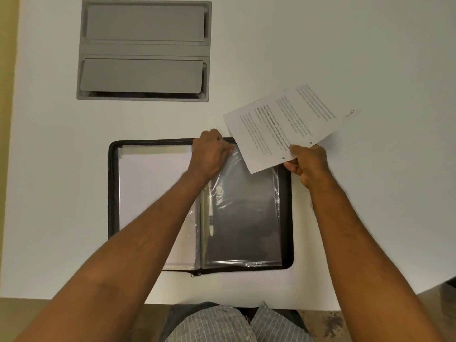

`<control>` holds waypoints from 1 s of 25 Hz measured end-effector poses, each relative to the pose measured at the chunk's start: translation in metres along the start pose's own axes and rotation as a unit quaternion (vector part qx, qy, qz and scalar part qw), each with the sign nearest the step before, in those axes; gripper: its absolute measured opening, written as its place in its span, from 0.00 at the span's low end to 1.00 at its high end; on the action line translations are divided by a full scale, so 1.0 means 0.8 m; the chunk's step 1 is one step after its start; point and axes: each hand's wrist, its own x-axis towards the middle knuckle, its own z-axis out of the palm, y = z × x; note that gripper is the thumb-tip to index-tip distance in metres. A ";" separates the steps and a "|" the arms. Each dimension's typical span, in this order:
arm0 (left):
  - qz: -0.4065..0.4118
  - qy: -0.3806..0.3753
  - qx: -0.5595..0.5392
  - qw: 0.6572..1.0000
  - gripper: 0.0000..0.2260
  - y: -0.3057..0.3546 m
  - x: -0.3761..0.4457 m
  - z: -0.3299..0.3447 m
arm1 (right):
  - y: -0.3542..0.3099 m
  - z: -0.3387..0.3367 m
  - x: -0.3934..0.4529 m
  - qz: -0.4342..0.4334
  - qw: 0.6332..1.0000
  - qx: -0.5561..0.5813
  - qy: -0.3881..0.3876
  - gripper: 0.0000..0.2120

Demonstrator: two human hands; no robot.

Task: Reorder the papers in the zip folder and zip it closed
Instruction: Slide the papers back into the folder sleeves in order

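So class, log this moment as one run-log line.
left hand: pinches plastic sleeve | right hand: holds printed sheet | zip folder: open

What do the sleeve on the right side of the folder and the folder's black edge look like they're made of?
The sleeve looks like thin clear plastic: glossy, with wrinkles and bright glare streaks. The folder edge looks like black fabric with a zipper track, matte, though the weave is too fine to confirm.

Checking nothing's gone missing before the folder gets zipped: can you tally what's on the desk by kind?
Zip folder: 1
Printed sheaf: 1
Paper clip: 1
Pen: 1
Blank sheet: 1
Grey hatch: 1
Total: 6
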 end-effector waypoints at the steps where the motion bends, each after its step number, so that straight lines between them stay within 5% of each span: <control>1: 0.016 0.017 0.000 1.000 0.09 0.000 -0.003 0.002 | -0.005 -0.001 0.001 -0.011 1.000 0.021 -0.008 0.14; 7: 0.025 0.049 -0.002 0.998 0.12 0.003 -0.012 -0.005 | -0.026 0.020 0.012 -0.041 0.984 0.175 -0.021 0.19; 12: 0.004 0.030 -0.032 0.999 0.05 0.012 -0.011 -0.018 | -0.029 0.047 0.017 -0.062 0.981 0.184 -0.024 0.20; 19: -0.008 0.003 -0.033 0.999 0.02 0.015 -0.012 -0.005 | -0.036 0.059 0.032 -0.101 0.988 0.104 -0.059 0.20; 25: -0.023 -0.012 -0.046 0.999 0.05 0.017 -0.006 -0.014 | -0.042 0.063 0.040 -0.105 0.991 -0.010 -0.083 0.10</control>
